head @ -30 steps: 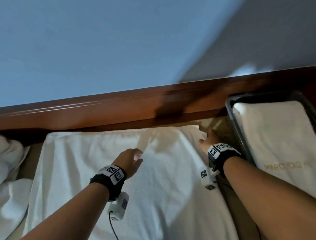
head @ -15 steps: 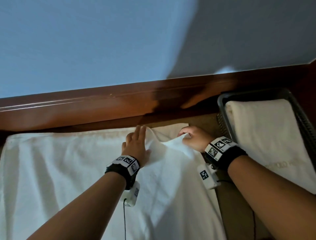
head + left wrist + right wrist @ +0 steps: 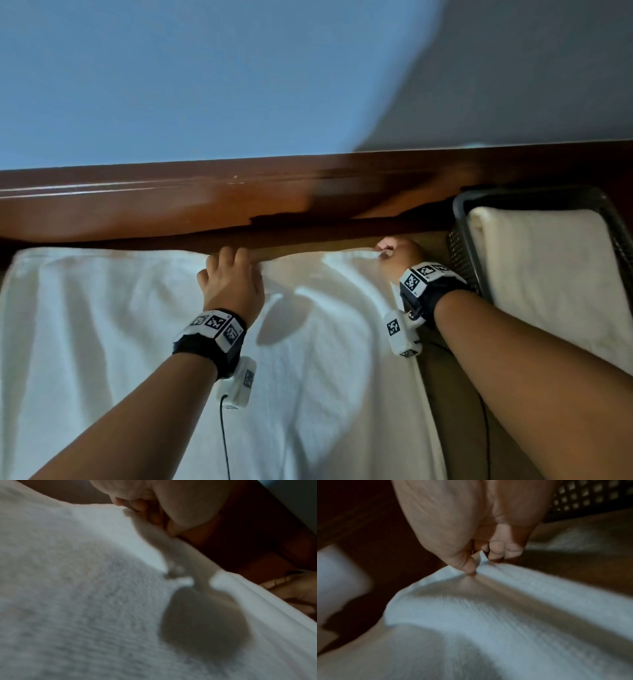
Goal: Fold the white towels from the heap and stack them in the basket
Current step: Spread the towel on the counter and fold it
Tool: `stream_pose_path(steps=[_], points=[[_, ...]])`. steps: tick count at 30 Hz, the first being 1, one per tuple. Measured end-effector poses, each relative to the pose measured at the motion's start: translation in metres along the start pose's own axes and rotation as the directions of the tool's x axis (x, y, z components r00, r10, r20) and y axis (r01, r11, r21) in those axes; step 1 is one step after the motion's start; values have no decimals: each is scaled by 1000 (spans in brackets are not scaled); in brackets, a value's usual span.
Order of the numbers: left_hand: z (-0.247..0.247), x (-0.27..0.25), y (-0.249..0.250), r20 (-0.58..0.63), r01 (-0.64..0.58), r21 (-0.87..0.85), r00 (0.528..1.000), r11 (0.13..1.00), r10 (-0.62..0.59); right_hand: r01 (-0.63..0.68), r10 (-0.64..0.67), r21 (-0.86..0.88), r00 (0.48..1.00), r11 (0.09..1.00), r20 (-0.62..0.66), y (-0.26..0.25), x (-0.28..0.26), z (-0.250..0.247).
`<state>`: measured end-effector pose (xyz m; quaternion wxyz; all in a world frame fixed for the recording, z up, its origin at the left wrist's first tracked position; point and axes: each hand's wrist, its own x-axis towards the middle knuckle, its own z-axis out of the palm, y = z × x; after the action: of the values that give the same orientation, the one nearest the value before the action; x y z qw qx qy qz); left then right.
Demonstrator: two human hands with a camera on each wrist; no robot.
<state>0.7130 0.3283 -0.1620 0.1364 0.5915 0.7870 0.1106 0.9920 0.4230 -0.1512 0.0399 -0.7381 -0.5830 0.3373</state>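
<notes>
The white towel point(image 3: 144, 342) lies spread flat on the counter point(image 3: 455, 428) before me, its long axis running left to right. The basket point(image 3: 460, 236) sits to its right, a folded towel point(image 3: 548, 274) already inside. My right hand point(image 3: 399, 255), nearer the basket, pinches the towel's far right corner; my left hand point(image 3: 231, 284) grips the far edge at mid-length, fingers curled over it.

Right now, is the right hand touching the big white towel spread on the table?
Touching. In the right wrist view, the right hand pinches the big white towel at its corner, cloth showing between thumb and fingers.
</notes>
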Motion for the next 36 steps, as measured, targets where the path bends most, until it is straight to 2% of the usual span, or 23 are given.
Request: stream_pose_path(steps=[4,7,10,15,18,20,22,23,24,25,27,28,30,31,34,36], points=[[-3,-2,-19,100,52,52,993,997,-57,-6,6,68,1000,998,6,5,3,11],[1,-9,-25,217,30,-5,976,1000,-29,66,-62,-82,997,994,54,4,0,11],[5,-18,-22,242,14,2,970,1000,-14,119,-104,-159,990,980,95,5,-1,8],[3,-31,-17,294,-11,14,956,1000,6,119,-116,-124,993,985,31,9,-4,5],[-10,-36,-19,397,-85,57,916,995,55,35,-34,-20,999,999,27,15,-14,0],[-27,-27,-21,510,-157,96,856,983,87,-1,2,-10,1000,1000,7,20,-22,-2],[-53,-5,-25,587,-161,209,809,965,7,-21,20,-25,999,999,-35,22,-28,-8],[-69,6,-29,567,-152,321,821,935,-61,-24,22,-38,999,999,-48,21,-30,-12],[-85,16,-32,503,-159,471,857,868,-116,-16,14,-39,999,999,-51,18,-31,-16],[-100,26,-38,405,-167,623,905,765,-133,8,-9,-31,999,999,-38,15,-32,-20],[-122,39,-41,315,-220,785,946,579,-69,90,-89,-28,995,996,33,7,-35,-23],[-126,44,-39,329,-267,794,944,547,-18,133,-130,-34,988,991,83,3,-39,-21],[-121,49,-26,405,-386,732,909,561,98,194,-193,10,967,981,165,-6,-46,-14],[-112,49,-18,441,-430,668,886,607,142,220,-228,65,955,973,189,-9,-50,-10],[-78,40,22,527,-494,341,805,800,272,247,-298,223,924,943,238,-19,-58,-4],[-56,33,54,555,-492,111,752,864,357,199,-294,314,911,928,289,-21,-58,-5]])
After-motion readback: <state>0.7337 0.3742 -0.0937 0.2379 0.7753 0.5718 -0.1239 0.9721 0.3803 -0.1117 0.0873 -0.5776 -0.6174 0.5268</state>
